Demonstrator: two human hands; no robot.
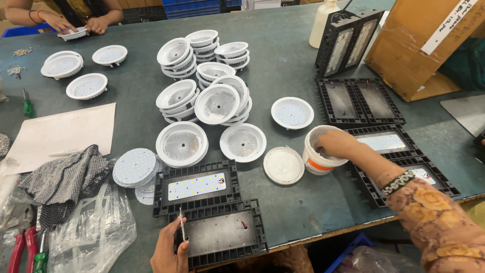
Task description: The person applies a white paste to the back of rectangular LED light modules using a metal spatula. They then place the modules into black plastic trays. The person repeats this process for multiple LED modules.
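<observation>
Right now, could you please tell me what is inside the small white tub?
The right hand reaches into the white tub, its fingertips dipped inside. The hand covers the contents, so they cannot be seen. The tub's lid lies beside it.

My left hand (169,250) sits low and close to me, thumb and fingers pinched shut, knuckles turned up. My right arm reaches out from the right, sleeve patterned, beaded band at the wrist. My right hand (334,144) bends downward at the wrist, fingertips dipped out of sight.
</observation>
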